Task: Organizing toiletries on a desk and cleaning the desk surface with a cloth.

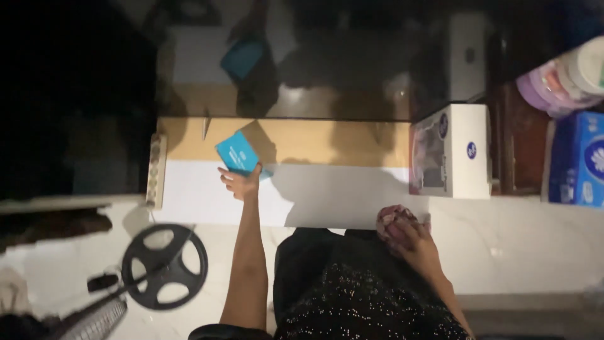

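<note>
My left hand point(240, 182) is stretched out in front of me and holds a small teal packet point(237, 153) by its lower edge, lifted against the low cabinet point(189, 189), which has a wooden top band and a white front. My right hand point(409, 234) is near my body at the cabinet's lower right and grips a bunched pinkish cloth point(393, 220). My dark speckled clothing point(352, 296) fills the bottom centre.
A white box with a window point(450, 151) stands on the right end of the cabinet. A power strip point(155, 170) hangs at its left edge. A fan with a round black base point(165, 266) lies on the floor at left. Blue tissue packs point(576, 160) sit far right.
</note>
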